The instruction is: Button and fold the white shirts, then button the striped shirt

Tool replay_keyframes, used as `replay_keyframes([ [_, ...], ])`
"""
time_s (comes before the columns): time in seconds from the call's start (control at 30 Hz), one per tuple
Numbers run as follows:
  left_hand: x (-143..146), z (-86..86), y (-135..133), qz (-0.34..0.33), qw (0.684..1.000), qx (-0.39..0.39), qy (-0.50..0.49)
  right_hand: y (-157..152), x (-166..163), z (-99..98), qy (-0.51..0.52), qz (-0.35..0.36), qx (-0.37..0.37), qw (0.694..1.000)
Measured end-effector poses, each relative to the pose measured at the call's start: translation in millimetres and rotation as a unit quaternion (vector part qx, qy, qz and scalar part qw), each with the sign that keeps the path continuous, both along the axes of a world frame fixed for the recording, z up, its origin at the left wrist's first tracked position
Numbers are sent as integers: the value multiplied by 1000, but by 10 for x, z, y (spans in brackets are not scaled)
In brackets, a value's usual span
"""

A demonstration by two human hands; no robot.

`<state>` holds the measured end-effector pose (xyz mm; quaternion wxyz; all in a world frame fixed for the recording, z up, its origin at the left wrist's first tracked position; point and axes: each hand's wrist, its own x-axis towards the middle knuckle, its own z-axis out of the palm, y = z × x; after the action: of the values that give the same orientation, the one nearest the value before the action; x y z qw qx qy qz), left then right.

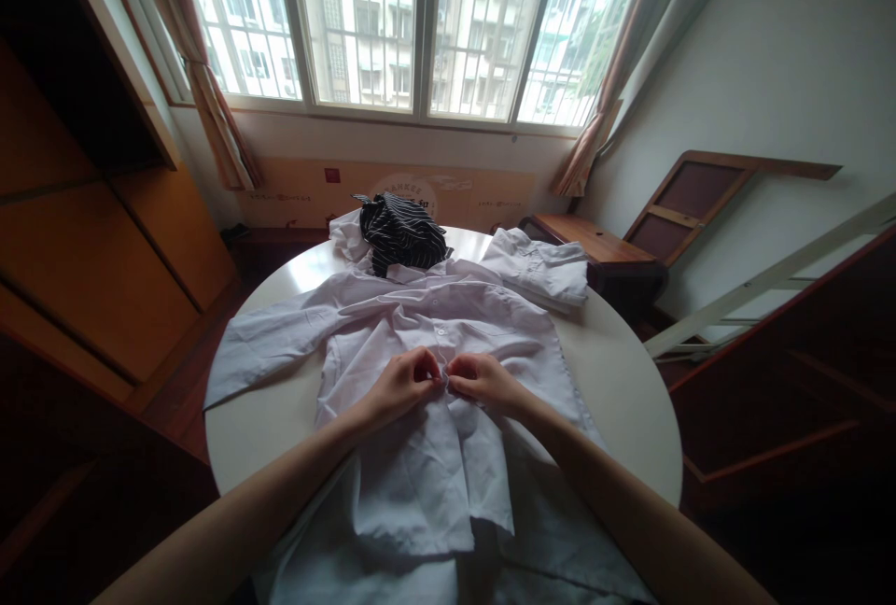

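Note:
A white button-up shirt [413, 456] lies spread front side up, its collar toward the window and one sleeve stretched out to the left. Its lower edge hangs over the near side of the table. At the middle of the front placket, my left hand [406, 383] pinches the cloth from the left. Facing it, my right hand [484, 378] pinches the placket from the right, fingertips almost touching those of the left. Buttons show on the placket above the hands; whether a button sits between the fingers is hidden.
The shirt rests on a round white table [630, 400]. Beyond the collar lies a bunched black striped cloth [406, 232] with white fabric beside it. A folded white shirt [536, 264] sits at the back right. A wooden chair [595, 241] stands past the table.

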<state>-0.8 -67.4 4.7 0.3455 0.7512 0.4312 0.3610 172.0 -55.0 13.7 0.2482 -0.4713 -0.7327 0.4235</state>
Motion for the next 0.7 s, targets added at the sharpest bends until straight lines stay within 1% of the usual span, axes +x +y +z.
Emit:
replay_keyframes([
  [0.13,18,15,-3,-2,999,47,23,-16,1,50,-14,4,-20,1000],
  [0.23,20,-3,17,-30,995,88,39,-19,5,75,-9,13,-43,999],
  [0.33,7,-18,38,-52,990,117,65,-9,10,66,-1,19,-50,999],
  [0.5,-22,-15,47,-55,983,144,99,2,16,43,7,25,-65,998],
  [0.7,-30,14,34,-63,977,161,127,-1,13,63,17,29,-78,996],
])
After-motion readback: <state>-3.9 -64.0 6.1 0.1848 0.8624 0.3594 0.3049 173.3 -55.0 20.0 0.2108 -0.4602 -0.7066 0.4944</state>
